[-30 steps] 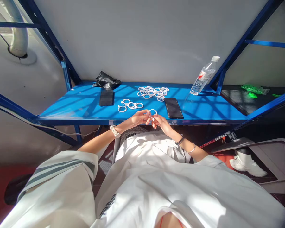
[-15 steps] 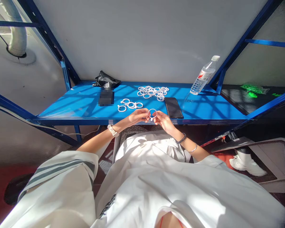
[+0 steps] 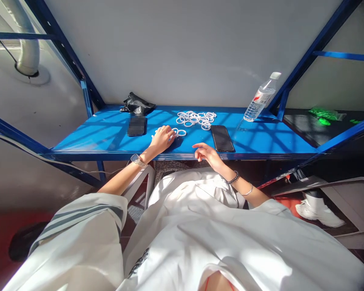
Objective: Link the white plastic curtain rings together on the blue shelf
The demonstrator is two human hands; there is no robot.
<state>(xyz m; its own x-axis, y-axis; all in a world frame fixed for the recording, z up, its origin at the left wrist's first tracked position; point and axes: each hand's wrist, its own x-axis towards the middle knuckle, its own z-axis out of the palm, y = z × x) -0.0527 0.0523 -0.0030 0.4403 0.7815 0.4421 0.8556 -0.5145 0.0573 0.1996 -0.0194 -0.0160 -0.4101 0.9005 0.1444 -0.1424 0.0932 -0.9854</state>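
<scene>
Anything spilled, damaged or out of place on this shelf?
Nothing stands out: white rings lie in two loose groups on the blue shelf, the phone lies flat, the bottle stands capped; no spill shows.

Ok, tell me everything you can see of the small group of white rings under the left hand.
The small group of white rings lies flat on the blue shelf, near its front edge. They look like thin white plastic hoops, some overlapping. The left hand rests on the group's left part and hides it, so only about two rings show clearly, at its fingertips. The group sits apart from the bigger pile behind it and left of the phone.
</scene>
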